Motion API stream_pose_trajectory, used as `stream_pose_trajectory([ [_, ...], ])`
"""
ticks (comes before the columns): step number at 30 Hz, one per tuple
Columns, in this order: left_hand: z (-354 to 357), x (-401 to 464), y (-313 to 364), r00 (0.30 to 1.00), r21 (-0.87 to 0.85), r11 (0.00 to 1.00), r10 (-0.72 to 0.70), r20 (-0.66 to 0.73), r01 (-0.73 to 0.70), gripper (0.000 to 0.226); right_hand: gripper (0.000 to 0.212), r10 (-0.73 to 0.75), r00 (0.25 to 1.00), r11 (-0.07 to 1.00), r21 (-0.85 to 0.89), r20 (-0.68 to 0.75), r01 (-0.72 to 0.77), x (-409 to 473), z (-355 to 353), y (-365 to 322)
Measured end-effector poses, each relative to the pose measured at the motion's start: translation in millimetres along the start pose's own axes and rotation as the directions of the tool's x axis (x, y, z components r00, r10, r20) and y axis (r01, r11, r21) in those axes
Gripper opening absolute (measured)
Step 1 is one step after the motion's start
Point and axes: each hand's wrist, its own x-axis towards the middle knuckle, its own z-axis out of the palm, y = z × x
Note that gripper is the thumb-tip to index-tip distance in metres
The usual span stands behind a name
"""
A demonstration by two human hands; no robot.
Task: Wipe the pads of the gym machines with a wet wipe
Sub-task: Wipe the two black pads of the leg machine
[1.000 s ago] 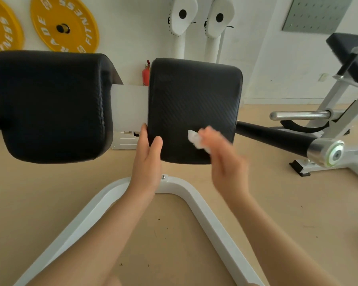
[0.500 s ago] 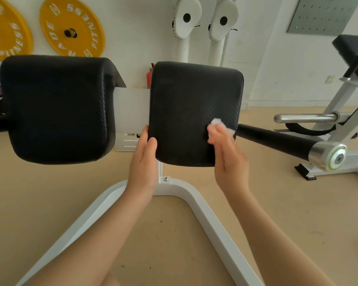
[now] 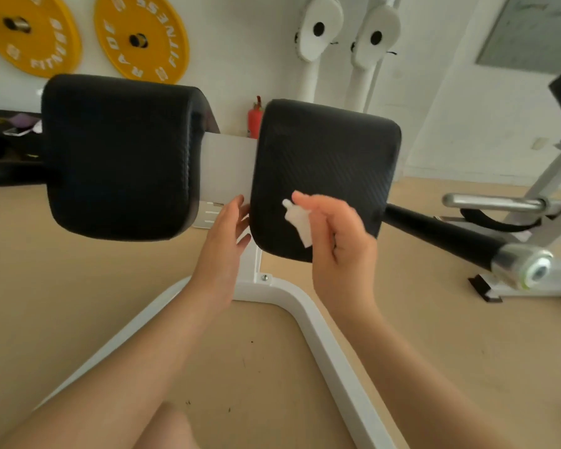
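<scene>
Two black textured pads sit side by side on a white machine frame (image 3: 308, 315): the left pad (image 3: 117, 157) and the right pad (image 3: 324, 157). My right hand (image 3: 340, 234) pinches a small crumpled white wet wipe (image 3: 297, 220) in front of the lower part of the right pad. Whether the wipe touches the pad I cannot tell. My left hand (image 3: 225, 234) rests with straight fingers against the lower left edge of the right pad, in the gap between the pads.
A black padded roller with a chrome end cap (image 3: 525, 270) sticks out to the right. Another white machine (image 3: 544, 189) stands at the far right. Two yellow weight plates (image 3: 140, 37) hang on the wall, and a red extinguisher (image 3: 255, 119) stands behind the pads.
My right hand has swept the wipe from the pad's lower right edge back toward its lower middle. My left hand has slid slightly down along the pad's left edge. The view has shifted.
</scene>
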Motion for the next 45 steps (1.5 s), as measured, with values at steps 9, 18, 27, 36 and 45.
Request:
stream_pose_trajectory([
  [9,1.5,37.0,13.1,0.988,-0.112,0.991,0.082,0.127,-0.068,0.056,0.017,-0.018,0.999,0.999,0.049,-0.047,0.021,108.8,36.5,-0.4],
  [18,14.7,30.8,57.7,0.986,-0.115,0.979,-0.161,0.047,0.166,0.032,0.029,-0.241,0.739,0.871,-0.195,0.629,0.451,175.3,51.2,5.9],
  [27,-10.1,66.9,117.0,0.791,-0.267,0.754,-0.609,0.056,0.6,0.06,0.042,-0.063,0.182,0.802,-0.059,0.981,0.595,200.8,44.5,-9.5],
  [36,-6.7,98.4,137.2,0.753,-0.272,0.712,-0.652,0.084,0.647,0.05,0.027,0.468,0.102,0.852,-0.479,0.878,0.211,272.9,78.4,26.8],
  [45,-8.2,134.0,144.9,0.675,-0.146,0.66,-0.731,0.104,0.737,0.04,0.026,0.408,-0.273,0.913,-0.388,0.871,0.126,294.1,83.9,18.4],
])
